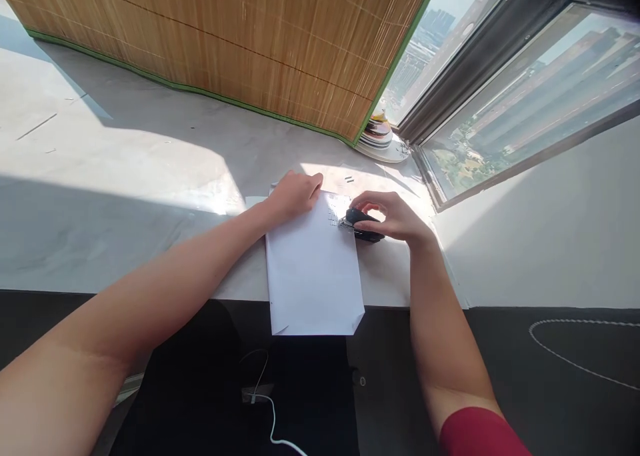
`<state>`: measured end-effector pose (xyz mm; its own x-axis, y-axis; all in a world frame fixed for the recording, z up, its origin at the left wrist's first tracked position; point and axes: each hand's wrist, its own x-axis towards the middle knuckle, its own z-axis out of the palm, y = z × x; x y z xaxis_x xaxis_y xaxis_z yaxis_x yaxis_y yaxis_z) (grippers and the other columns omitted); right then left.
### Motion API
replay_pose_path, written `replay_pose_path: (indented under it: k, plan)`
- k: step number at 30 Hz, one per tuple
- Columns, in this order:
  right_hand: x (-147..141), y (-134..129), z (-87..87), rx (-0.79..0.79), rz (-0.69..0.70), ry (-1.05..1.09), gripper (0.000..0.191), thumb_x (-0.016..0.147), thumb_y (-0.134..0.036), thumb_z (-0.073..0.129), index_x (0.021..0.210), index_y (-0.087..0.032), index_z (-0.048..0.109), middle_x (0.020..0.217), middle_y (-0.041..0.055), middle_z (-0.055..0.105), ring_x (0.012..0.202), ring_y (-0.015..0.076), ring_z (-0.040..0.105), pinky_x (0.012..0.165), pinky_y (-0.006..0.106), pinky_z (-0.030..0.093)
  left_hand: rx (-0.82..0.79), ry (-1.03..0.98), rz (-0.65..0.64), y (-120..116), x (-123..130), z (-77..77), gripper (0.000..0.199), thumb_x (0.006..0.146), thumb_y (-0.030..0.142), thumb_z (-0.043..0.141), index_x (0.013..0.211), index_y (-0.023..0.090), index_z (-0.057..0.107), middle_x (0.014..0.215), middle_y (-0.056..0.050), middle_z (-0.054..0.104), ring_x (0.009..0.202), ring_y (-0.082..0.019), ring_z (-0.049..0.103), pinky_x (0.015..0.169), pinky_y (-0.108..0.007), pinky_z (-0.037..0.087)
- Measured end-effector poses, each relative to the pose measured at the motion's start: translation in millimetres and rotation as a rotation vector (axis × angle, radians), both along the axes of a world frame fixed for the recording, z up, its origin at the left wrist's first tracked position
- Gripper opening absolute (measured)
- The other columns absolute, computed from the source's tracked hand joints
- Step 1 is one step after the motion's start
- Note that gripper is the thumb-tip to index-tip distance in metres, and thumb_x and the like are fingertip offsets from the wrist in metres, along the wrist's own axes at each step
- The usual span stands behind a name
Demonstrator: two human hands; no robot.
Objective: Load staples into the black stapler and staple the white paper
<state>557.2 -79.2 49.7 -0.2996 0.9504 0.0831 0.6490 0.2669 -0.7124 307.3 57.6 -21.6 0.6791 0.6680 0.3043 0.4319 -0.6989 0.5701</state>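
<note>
White paper sheets [315, 276] lie on the grey-white ledge, their lower end hanging over its front edge and their bottom corners bent. My left hand [296, 195] rests on the upper left of the paper, its fingers curled; what they grip, if anything, is hidden. A black stapler [369, 233] stands at the right edge of the paper, its front end over the sheet. My right hand [387, 215] is closed around the top of the stapler. Several small staples [334, 211] lie on the paper beside the stapler's tip.
A bamboo blind [225, 36] with a green border hangs over the back of the ledge [125, 156]. Stacked plates [377, 136] stand in the corner by the window [480, 149]. Two loose staples [349, 179] lie behind the paper. A white cable [273, 416] hangs below.
</note>
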Motion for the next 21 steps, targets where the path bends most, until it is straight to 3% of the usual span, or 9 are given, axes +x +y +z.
replay_pose_path:
  k: [3, 6, 9, 13, 21]
  plan:
    - [-6.8, 12.2, -8.4, 0.112, 0.082, 0.032, 0.035, 0.092, -0.05, 0.084, 0.116, -0.026, 0.082, 0.107, 0.0067, 0.079, 0.097, 0.0243, 0.072, 0.092, 0.044, 0.062, 0.056, 0.064, 0.043, -3.8, -2.5, 5.6, 0.014, 0.1, 0.015, 0.057, 0.108, 0.021, 0.067, 0.077, -0.004, 0.061, 0.083, -0.027, 0.063, 0.095, -0.046, 0.046]
    - [-10.3, 12.5, -21.7, 0.296, 0.075, 0.028, 0.028, 0.096, -0.041, 0.08, 0.121, -0.028, 0.082, 0.104, 0.005, 0.08, 0.092, 0.0227, 0.072, 0.086, 0.042, 0.061, 0.135, 0.029, 0.057, -5.8, -4.3, 9.9, 0.018, 0.1, 0.018, 0.059, 0.114, 0.023, 0.068, 0.101, -0.01, 0.07, 0.104, -0.032, 0.065, 0.099, -0.048, 0.045]
    - [-11.6, 9.8, -32.0, 0.4, 0.025, 0.01, 0.026, 0.097, -0.037, 0.077, 0.121, -0.031, 0.083, 0.101, 0.0039, 0.079, 0.09, 0.0234, 0.073, 0.081, 0.041, 0.061, 0.196, -0.017, -0.057, -8.0, -4.8, 13.4, 0.016, 0.1, 0.027, 0.063, 0.115, 0.024, 0.07, 0.121, -0.013, 0.069, 0.118, -0.034, 0.061, 0.103, -0.049, 0.043]
    - [-12.9, 11.0, -38.2, 0.467, -0.087, -0.03, 0.026, 0.094, -0.036, 0.078, 0.119, -0.032, 0.084, 0.101, 0.0042, 0.08, 0.095, 0.0261, 0.075, 0.083, 0.044, 0.063, 0.164, 0.031, -0.293, -11.2, -6.1, 14.0, 0.028, 0.097, 0.048, 0.072, 0.113, 0.025, 0.071, 0.121, -0.011, 0.069, 0.114, -0.033, 0.061, 0.101, -0.047, 0.042]
    - [-20.3, 13.9, -41.5, 0.576, -0.099, -0.012, 0.015, 0.093, -0.03, 0.079, 0.107, -0.029, 0.085, 0.104, 0.0041, 0.082, 0.098, 0.0255, 0.077, 0.088, 0.044, 0.065, 0.107, 0.082, -0.371, -11.4, -6.0, 5.8, 0.045, 0.088, 0.06, 0.078, 0.112, 0.023, 0.069, 0.12, -0.011, 0.07, 0.116, -0.035, 0.06, 0.101, -0.045, 0.038]
